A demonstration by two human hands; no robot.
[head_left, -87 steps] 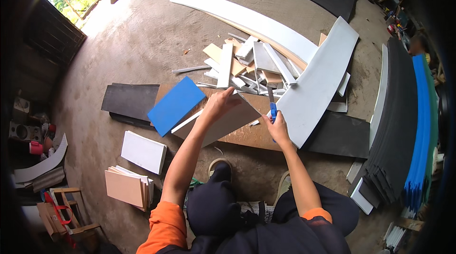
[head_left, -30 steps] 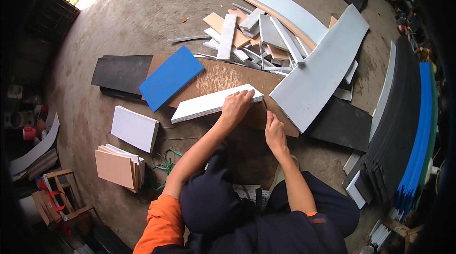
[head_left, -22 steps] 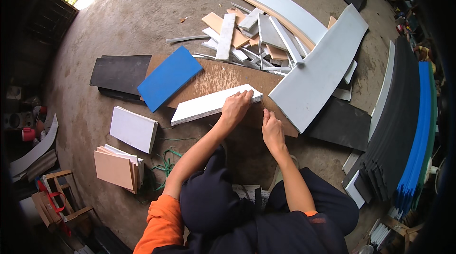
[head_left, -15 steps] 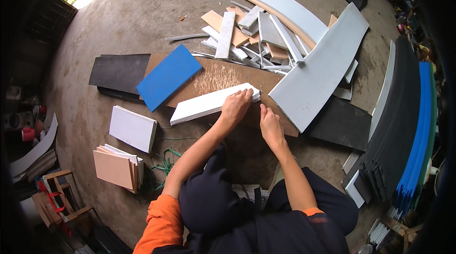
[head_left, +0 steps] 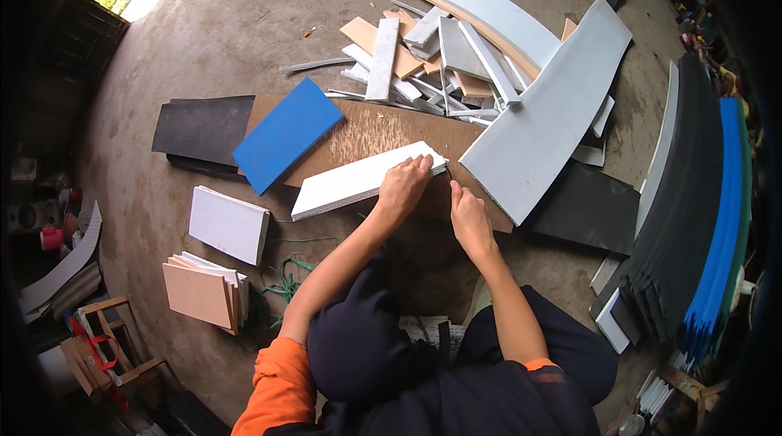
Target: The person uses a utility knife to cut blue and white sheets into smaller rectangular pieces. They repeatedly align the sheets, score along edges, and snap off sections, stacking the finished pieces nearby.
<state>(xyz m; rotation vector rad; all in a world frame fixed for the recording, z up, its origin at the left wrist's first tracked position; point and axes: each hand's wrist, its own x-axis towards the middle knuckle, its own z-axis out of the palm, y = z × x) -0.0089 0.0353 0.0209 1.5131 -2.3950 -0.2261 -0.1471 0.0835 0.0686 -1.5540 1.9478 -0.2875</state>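
A thick white foam slab point(head_left: 350, 183), apparently several sheets stacked with rough edges, lies at a slant on a scratched brown board point(head_left: 375, 130). My left hand point(head_left: 405, 185) presses on its right end, fingers curled over the edge. Just right of that end, my right hand point(head_left: 470, 212) is closed with the thumb on top. A thin, dark, knife-like tool point(head_left: 450, 177) seems to stick out of it towards the slab; most of it is hidden. Left of the slab, a blue foam panel point(head_left: 289, 134) rests across the brown board.
Beyond the brown board is a heap of white and tan offcuts point(head_left: 423, 61). A long grey-white sheet point(head_left: 554, 118) overlaps the board's right side. Stacks of white pieces point(head_left: 228, 224) and tan pieces point(head_left: 199, 293) sit on the floor at left, near green string point(head_left: 285, 281). Black sheets point(head_left: 680, 191) line the right.
My right hand has shifted slightly right and towards me, a little away from the slab's end. My left hand stays on the slab. The view has moved slightly.
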